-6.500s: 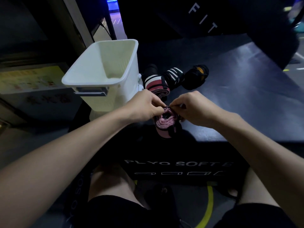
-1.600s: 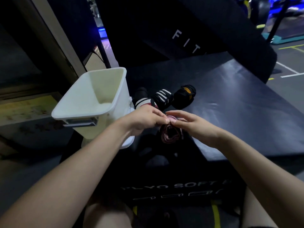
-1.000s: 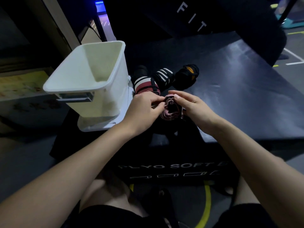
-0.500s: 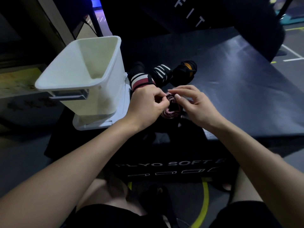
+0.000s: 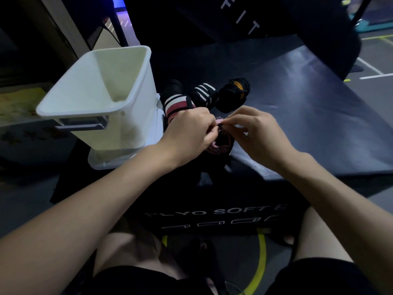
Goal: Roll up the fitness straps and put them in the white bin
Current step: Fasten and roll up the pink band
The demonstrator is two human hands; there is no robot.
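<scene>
A pink and black strap roll (image 5: pixel 221 143) sits between my hands above the near edge of the black plyo box (image 5: pixel 308 116). My left hand (image 5: pixel 189 133) grips its left side with curled fingers. My right hand (image 5: pixel 253 133) pinches the strap's top end between thumb and forefinger. The white bin (image 5: pixel 102 99) stands to the left, and what I can see of its inside holds nothing. Behind my hands lie a red, white and black rolled strap (image 5: pixel 176 103), a black and white striped roll (image 5: pixel 204 92) and a black and orange roll (image 5: pixel 234 90).
The bin rests on a white lid or tray (image 5: pixel 112 160) at the box's left edge. A tall black pad marked with white letters (image 5: pixel 251 20) stands behind the box. My knees (image 5: pixel 131 252) are below the box front, over a floor with a yellow line.
The pink strap has gone from a loose bundle to a tighter roll. Both hands stay on it, and my right hand now pinches its top end. The view has shifted slightly.
</scene>
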